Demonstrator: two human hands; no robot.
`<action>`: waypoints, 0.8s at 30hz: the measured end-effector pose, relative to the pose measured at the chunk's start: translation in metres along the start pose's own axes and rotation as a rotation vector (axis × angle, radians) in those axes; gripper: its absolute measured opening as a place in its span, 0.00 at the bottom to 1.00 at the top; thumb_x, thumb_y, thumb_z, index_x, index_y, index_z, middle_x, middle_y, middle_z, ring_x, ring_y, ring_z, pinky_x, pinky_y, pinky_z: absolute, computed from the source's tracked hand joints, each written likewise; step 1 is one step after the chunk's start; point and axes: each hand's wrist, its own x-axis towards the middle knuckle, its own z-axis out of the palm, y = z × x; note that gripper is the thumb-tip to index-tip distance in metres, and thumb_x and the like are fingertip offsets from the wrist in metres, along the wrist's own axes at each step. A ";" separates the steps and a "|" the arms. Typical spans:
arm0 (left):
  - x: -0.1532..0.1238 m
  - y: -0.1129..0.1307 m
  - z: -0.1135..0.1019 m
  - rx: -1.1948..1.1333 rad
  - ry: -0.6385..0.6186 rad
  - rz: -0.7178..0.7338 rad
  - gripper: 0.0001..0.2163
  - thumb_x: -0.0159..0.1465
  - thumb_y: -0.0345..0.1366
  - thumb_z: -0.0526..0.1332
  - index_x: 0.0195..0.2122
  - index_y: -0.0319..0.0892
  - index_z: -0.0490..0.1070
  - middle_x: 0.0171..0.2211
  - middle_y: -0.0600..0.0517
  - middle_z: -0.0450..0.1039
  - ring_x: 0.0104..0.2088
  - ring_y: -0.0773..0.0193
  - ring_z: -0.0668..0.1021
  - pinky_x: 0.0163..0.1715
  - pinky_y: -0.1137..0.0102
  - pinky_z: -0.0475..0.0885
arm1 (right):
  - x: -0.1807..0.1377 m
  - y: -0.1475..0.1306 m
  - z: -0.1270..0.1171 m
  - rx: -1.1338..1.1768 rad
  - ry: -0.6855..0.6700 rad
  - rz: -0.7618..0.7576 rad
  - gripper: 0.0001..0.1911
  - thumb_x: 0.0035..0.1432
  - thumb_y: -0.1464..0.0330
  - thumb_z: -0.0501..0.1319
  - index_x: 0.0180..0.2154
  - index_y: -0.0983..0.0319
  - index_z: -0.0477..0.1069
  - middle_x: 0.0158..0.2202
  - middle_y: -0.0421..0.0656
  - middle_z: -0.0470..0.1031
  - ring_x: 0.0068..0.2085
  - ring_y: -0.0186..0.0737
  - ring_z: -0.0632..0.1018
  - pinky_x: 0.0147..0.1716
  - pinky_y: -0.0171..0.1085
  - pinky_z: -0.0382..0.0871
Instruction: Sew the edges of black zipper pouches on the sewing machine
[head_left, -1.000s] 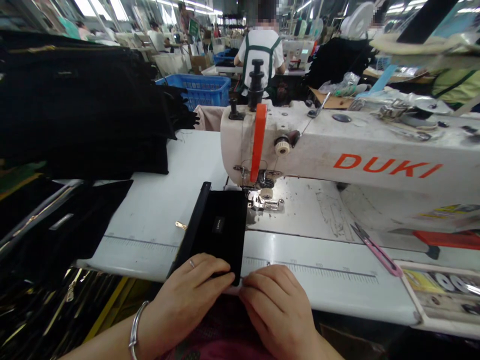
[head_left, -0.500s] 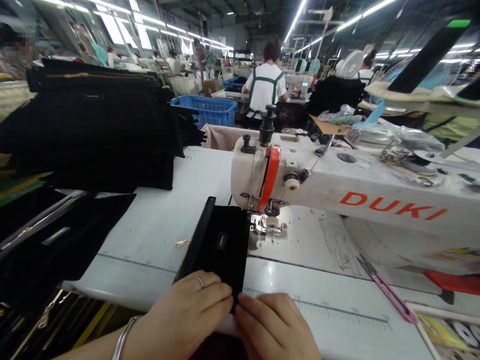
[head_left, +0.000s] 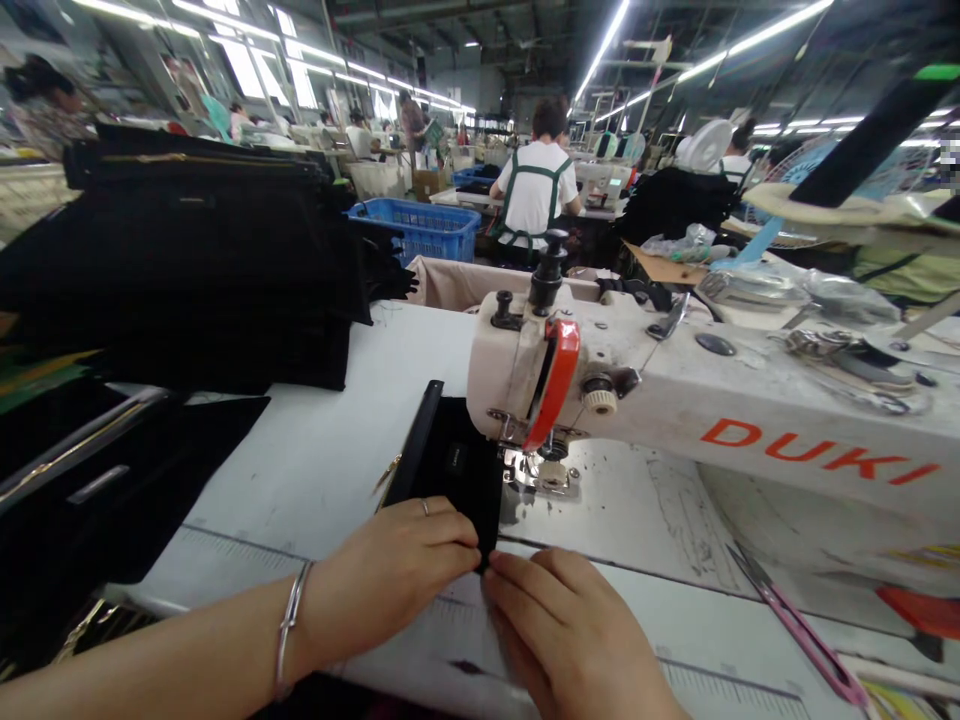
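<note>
A black fabric piece (head_left: 476,485) with a small label and a zipper band along its left side lies on the white table. Its right edge runs beside the presser foot (head_left: 544,475) of the sewing machine (head_left: 637,390). Bent over the near end of the fabric, my left hand (head_left: 401,570) has its fingers closed on the edge. My right hand (head_left: 566,635) pinches the same near corner, fingertips almost touching those of the left. A gold zipper pull (head_left: 388,470) sticks out left of the band. My fingers hide the fabric's near end.
Thread snips (head_left: 806,630) with pink handles lie right of my right hand. A tall pile of black pieces (head_left: 202,260) stands at the left, more black pieces (head_left: 127,470) nearer. Behind are a blue crate (head_left: 420,230) and a seated co-worker (head_left: 538,185).
Both hands have moved forward with the black fabric, closer to the machine. The zipper pull has shifted with it, and the camera view has tilted slightly.
</note>
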 end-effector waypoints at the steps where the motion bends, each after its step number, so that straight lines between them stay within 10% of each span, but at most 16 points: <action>1: 0.002 -0.003 0.000 -0.002 0.005 0.001 0.11 0.67 0.25 0.55 0.46 0.41 0.73 0.43 0.50 0.74 0.42 0.62 0.74 0.45 0.68 0.72 | 0.003 0.003 -0.002 -0.003 -0.027 0.004 0.11 0.64 0.74 0.57 0.47 0.64 0.73 0.47 0.44 0.78 0.38 0.43 0.75 0.36 0.43 0.74; 24: 0.052 -0.069 0.001 0.001 0.019 -0.032 0.10 0.71 0.31 0.55 0.45 0.42 0.76 0.45 0.51 0.76 0.47 0.61 0.75 0.52 0.65 0.69 | 0.030 0.048 0.006 -0.024 -0.102 0.168 0.18 0.62 0.73 0.58 0.53 0.64 0.72 0.53 0.49 0.74 0.48 0.51 0.76 0.48 0.51 0.74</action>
